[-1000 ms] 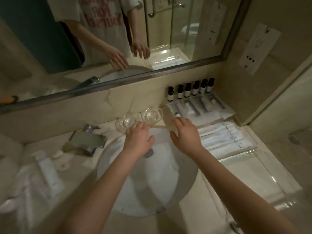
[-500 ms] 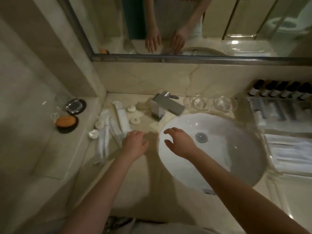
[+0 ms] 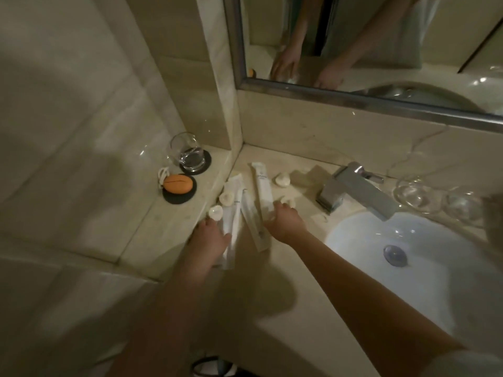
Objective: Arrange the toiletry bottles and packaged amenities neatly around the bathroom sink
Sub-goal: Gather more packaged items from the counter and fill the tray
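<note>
Three long white amenity packets lie left of the sink basin (image 3: pixel 449 289): one (image 3: pixel 262 186) near the wall, one (image 3: pixel 251 223) slanted in the middle, one (image 3: pixel 231 213) by the ledge. Several small round white items (image 3: pixel 283 179) are scattered around them. My right hand (image 3: pixel 284 224) has its fingers curled over the lower end of the packet near the wall. My left hand (image 3: pixel 209 238) rests on the packet by the ledge with its thumb on it; its fingers are hidden.
A raised ledge on the left carries a drinking glass (image 3: pixel 187 155) on a black coaster and an orange object (image 3: pixel 178 183) on another. The chrome faucet (image 3: pixel 353 190) stands behind the basin, with clear glass dishes (image 3: pixel 415 195) to its right. A mirror (image 3: pixel 381 36) hangs above.
The view swung from the right side of the counter to the left. Both hands moved from over the basin onto the white packets beside the ledge.
</note>
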Demonstrator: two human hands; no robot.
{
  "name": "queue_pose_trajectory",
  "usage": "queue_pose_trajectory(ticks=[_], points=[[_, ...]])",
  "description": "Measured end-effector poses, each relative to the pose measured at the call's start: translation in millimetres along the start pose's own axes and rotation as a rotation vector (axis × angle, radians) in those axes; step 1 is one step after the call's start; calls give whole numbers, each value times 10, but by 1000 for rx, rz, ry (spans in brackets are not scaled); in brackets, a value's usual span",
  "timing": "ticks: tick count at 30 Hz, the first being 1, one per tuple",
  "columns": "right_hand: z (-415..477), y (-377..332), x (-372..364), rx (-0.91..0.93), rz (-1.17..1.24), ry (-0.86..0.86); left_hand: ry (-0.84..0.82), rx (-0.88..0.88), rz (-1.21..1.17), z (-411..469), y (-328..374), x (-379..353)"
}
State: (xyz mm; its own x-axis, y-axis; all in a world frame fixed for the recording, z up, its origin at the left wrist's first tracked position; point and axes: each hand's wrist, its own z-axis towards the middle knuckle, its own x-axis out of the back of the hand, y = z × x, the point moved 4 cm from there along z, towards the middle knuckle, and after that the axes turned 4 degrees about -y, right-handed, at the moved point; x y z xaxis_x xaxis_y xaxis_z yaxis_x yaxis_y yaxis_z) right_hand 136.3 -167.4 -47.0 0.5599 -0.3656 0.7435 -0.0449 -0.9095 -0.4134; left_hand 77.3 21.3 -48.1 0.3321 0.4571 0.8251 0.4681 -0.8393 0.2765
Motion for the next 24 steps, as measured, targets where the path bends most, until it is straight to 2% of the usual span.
queue_pose_trajectory(ticks=[7, 14, 19, 24], points=[[211, -129, -161, -127, 15, 113, -55, 54, -168, 152, 35, -164], [301, -124, -130, -268, 131, 63, -153, 57, -271, 258, 5, -214], [307, -83, -14, -247, 34, 42, -156, 57, -261, 202, 26, -179], [256, -61, 36, -159, 50, 33, -113, 69, -318, 30, 78, -83]])
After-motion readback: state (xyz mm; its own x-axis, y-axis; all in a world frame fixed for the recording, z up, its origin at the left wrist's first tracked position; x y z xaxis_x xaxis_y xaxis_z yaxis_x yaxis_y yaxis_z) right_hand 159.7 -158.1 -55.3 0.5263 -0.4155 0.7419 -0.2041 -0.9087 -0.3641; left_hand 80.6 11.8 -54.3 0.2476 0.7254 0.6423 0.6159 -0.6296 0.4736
